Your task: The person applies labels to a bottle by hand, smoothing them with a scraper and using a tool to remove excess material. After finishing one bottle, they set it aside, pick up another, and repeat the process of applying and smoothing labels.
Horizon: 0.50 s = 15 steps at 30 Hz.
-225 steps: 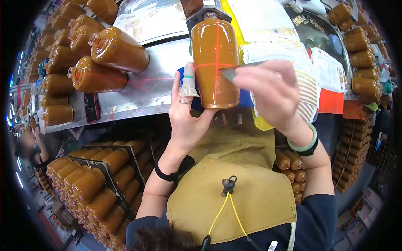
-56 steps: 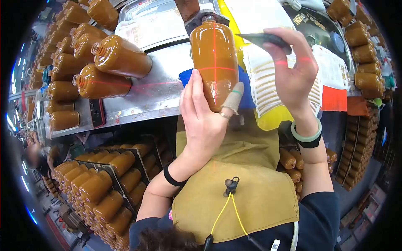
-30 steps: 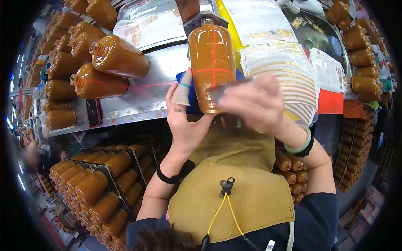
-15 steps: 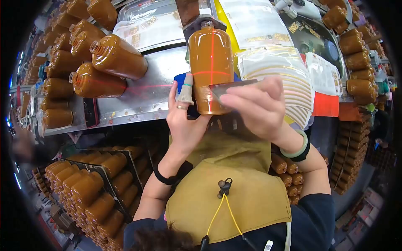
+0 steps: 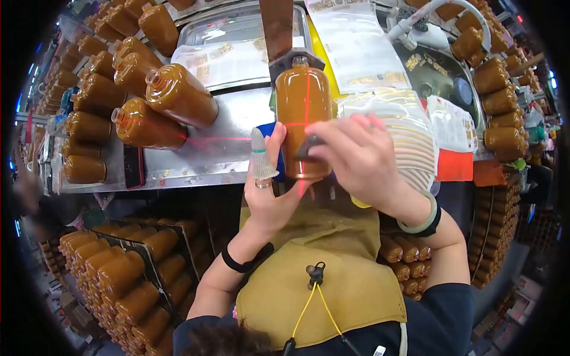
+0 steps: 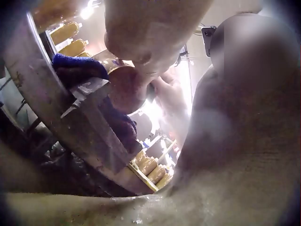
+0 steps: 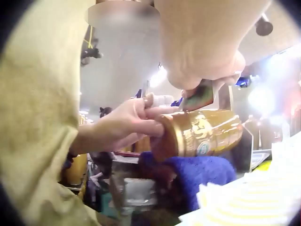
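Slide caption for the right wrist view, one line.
Left hand steadies a glossy brown bottle over a blue cloth while the right hand holds a dark flat tool at its side.

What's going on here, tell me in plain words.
A person's left hand steadies an amber bottle near its base while their right hand holds a dark flat tool against it. The bottle lies over a blue cloth, gold markings on its side and red light lines crossing it.

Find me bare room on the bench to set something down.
Bare steel bench shows between the two nearest bottles at left and the blue cloth, in front of the sheet-covered tray. It is crowded right of the worked bottle: the right hand with its dark tool, then the stacked sheets.
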Each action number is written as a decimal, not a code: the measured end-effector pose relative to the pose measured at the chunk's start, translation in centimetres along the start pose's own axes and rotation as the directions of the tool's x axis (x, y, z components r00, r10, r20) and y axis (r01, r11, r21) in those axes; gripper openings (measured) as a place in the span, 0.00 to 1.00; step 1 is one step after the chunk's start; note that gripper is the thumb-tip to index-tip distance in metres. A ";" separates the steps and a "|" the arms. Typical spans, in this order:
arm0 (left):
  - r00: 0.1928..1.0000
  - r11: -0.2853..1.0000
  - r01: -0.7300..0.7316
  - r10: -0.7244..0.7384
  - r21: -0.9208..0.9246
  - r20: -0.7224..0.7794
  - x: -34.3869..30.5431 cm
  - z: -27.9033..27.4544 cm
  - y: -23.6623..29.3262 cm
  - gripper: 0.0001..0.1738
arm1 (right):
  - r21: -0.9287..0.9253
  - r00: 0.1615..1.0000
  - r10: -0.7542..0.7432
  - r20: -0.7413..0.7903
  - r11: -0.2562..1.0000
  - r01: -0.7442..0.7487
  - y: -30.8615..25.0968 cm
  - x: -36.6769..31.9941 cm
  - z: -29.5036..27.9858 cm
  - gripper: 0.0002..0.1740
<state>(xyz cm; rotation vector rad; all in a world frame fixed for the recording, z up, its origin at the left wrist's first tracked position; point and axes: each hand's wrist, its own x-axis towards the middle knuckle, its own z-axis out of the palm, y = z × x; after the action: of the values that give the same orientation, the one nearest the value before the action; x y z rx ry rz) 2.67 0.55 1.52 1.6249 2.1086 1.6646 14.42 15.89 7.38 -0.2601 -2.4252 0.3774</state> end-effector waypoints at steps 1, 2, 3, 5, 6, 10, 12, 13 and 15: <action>0.998 0.996 0.064 -0.064 -0.063 -0.009 0.1 0.0 0.3 0.48 | -0.045 0.998 -0.006 -0.055 0.999 0.003 0.6 0.9 0.1 0.11; 0.991 0.984 0.128 -0.131 -0.125 -0.013 0.2 0.0 0.6 0.49 | -0.050 0.998 -0.017 -0.059 0.999 0.014 1.4 1.9 0.1 0.11; 0.985 0.963 0.163 -0.171 -0.214 -0.021 0.2 0.1 0.7 0.47 | -0.178 0.989 -0.056 -0.135 0.984 0.032 2.3 2.8 0.0 0.11; 0.999 0.999 0.032 -0.033 -0.042 -0.019 0.2 0.1 0.7 0.43 | -0.240 0.977 -0.075 -0.201 0.970 0.025 2.9 3.3 -0.9 0.17; 0.996 0.987 -0.092 0.092 0.128 0.011 0.2 0.1 0.5 0.39 | -0.246 0.976 -0.078 -0.202 0.969 0.027 2.8 3.3 -0.9 0.17; 0.978 0.946 -0.209 0.199 0.249 0.065 0.3 0.0 -0.7 0.28 | 0.163 0.924 0.336 -0.183 0.937 -0.309 3.0 1.0 -0.6 0.14; 0.996 0.988 -0.090 0.093 0.123 -0.012 -0.5 0.1 -1.3 0.32 | 0.272 0.917 0.374 -0.141 0.905 -0.327 3.5 0.0 -0.9 0.13; 1.000 0.995 -0.029 0.030 0.090 -0.009 -1.1 0.2 -1.4 0.33 | 0.330 0.907 0.407 -0.110 0.875 -0.353 4.1 -0.9 -0.8 0.12; 0.996 0.994 0.086 -0.087 0.061 0.010 -1.7 0.2 -1.4 0.33 | 0.429 0.833 0.553 0.017 0.749 -0.505 4.2 -2.0 -1.4 0.11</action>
<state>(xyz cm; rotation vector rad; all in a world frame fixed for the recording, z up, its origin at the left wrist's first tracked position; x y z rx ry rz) 2.57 -0.33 -0.47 1.5312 2.2096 1.5764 17.27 19.52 5.88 -0.7634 -2.0525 1.0937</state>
